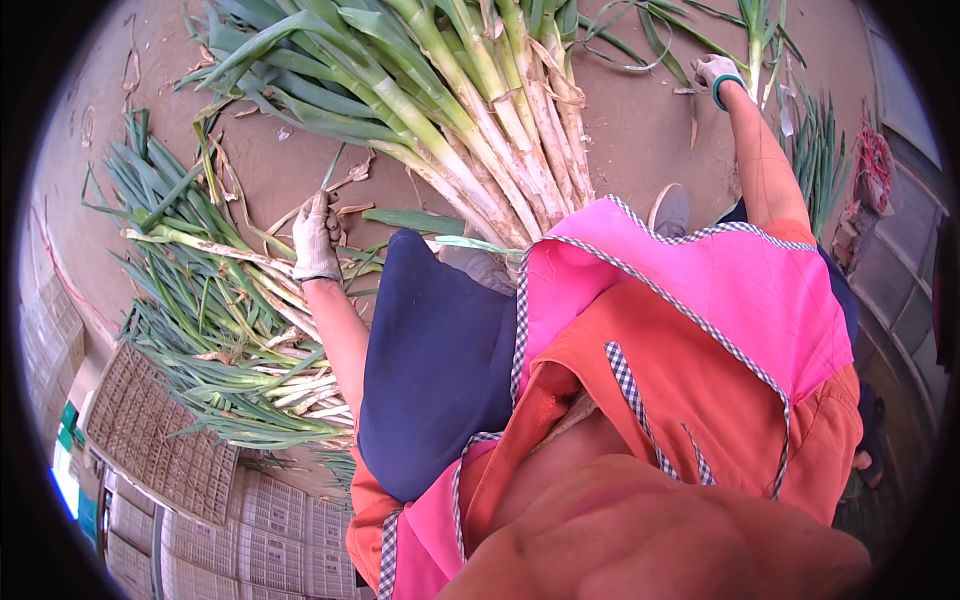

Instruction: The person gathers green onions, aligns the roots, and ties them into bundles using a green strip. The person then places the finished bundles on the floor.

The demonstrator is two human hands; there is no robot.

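My left hand (315, 238), in a pale work glove, pinches a thin green strip (334, 169) that rises from its fingertips. It is over the edge of a pile of green onions (240, 292) with long green leaves and white stalks. Between my hands, a large bunch of thick green onions (480, 142) lies with its root ends toward me. My right hand (718, 71), gloved and with a green band at the wrist, reaches far out at the right with curled fingers. Loose green leaves (664, 45) lie beside it; whether it grips one is unclear.
A single green onion (756, 52) lies beyond my right hand, and more stand upright (821, 157) at the right. A red net bag (872, 169) is near the right edge. A woven basket tray (161, 435) and stacked plastic crates (262, 536) are at lower left. My shoes (670, 210) rest on the floor.
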